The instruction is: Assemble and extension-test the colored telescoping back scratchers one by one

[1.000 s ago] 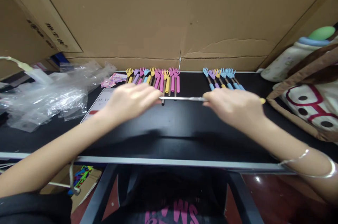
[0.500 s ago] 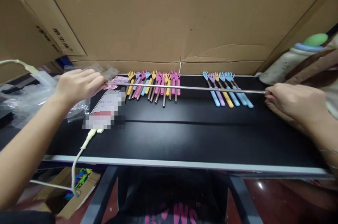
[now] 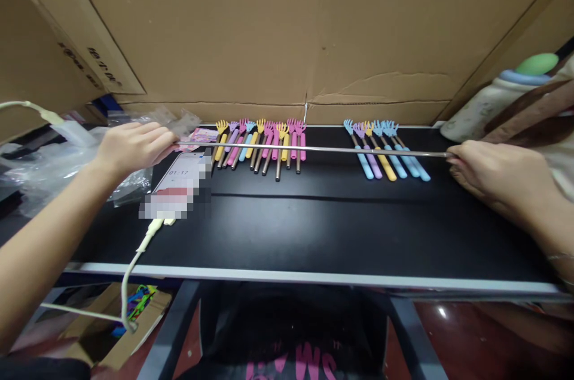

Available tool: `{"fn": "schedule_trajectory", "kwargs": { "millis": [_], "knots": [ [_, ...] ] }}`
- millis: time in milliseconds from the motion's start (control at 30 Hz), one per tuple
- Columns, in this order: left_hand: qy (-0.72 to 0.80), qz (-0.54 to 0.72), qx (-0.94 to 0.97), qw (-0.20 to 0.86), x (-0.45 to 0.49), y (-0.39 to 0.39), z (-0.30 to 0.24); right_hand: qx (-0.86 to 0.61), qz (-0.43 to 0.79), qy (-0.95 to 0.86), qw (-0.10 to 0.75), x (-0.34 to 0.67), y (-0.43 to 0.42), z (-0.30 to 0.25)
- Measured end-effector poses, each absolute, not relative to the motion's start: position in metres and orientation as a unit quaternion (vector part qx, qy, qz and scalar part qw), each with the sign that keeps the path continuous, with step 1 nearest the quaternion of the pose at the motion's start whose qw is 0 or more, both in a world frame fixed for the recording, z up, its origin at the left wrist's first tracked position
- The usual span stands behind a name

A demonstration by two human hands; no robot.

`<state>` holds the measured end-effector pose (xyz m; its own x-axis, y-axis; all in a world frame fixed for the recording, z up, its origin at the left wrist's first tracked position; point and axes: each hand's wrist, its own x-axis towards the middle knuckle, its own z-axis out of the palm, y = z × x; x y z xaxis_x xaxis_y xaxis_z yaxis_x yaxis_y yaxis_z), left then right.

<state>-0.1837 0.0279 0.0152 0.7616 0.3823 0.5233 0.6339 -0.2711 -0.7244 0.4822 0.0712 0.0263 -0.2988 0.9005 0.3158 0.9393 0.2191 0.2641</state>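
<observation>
A thin telescopic metal rod (image 3: 314, 149) is stretched out level above the black table (image 3: 314, 230). My left hand (image 3: 132, 147) is closed on its left end. My right hand (image 3: 487, 172) is closed on its right end, where the handle is hidden inside my fingers. Behind the rod lie two groups of small back scratchers with hand-shaped heads: a left group (image 3: 262, 144) in pink, yellow, purple and blue, and a right group (image 3: 385, 150) mostly blue.
A phone (image 3: 179, 180) on a white cable (image 3: 134, 266) lies at the table's left. Crumpled clear plastic bags (image 3: 54, 165) sit further left. Cardboard boxes (image 3: 287, 27) wall the back. A patterned bag (image 3: 529, 123) and a bottle (image 3: 484, 102) stand at the right.
My hands have moved far apart from the table's middle, pulling the rod from short to full length. In the last half second they have barely shifted.
</observation>
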Motion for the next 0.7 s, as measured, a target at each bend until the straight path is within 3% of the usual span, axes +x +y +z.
{"fn": "schedule_trajectory", "kwargs": {
  "millis": [233, 367, 700],
  "knots": [
    [-0.278, -0.117, -0.769, 0.564, -0.175, 0.033, 0.022, -0.611, -0.222, -0.759, 0.046, 0.471, 0.079, 0.022],
    [-0.256, -0.118, -0.779, 0.56, -0.148, 0.032, 0.024, -0.547, -0.239, -0.8, 0.061, 0.443, 0.074, 0.016],
    [-0.27, -0.168, -0.858, 0.404, -0.013, 0.017, 0.012, -0.301, -0.348, -0.874, 0.156, 0.321, 0.036, -0.002]
  ]
}}
